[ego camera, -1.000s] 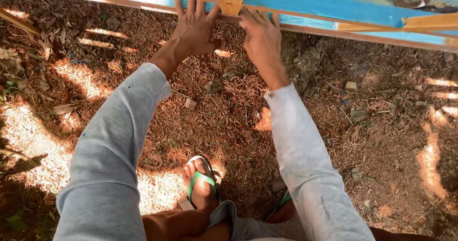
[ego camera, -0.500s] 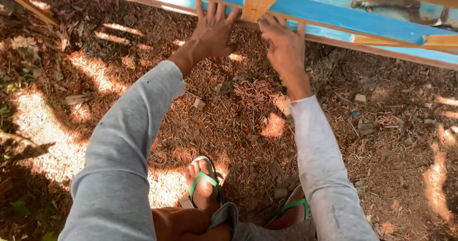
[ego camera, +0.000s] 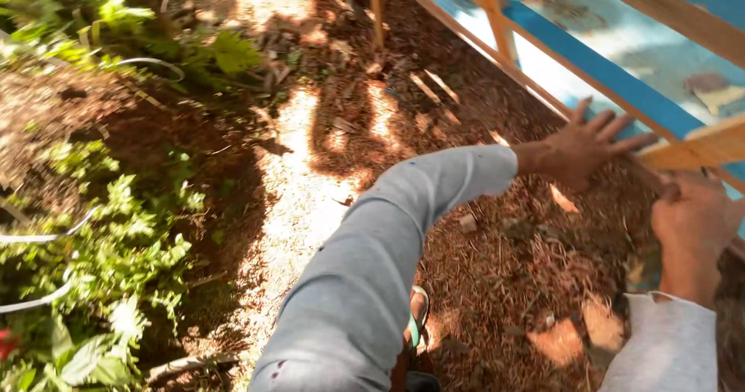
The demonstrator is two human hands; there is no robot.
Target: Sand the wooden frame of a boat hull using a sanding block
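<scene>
The left hand (ego camera: 583,150) is pressing, fingers spread wide, against the blue wooden frame (ego camera: 621,81), while the right hand (ego camera: 693,215) is curling around its slanted wooden strut (ego camera: 687,150).

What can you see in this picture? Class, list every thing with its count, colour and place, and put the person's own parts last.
Wooden frame: one, blue and bare wood slats, top right.
Wooden slat end: one, pale wood, right edge, by both hands.
Ground: one, reddish-brown chips and dry leaves, centre.
Green plants: several, green, left side.
Thin hose or wire: pale, curving through the plants at left; count unclear.
Sandal: one in view, green strap, bottom centre.
Sleeves: two, grey, bottom centre and bottom right.
Left hand: one, fingers spread, flat against the frame edge.
Right hand: one, at right edge under the slat end; grip unclear.
</scene>
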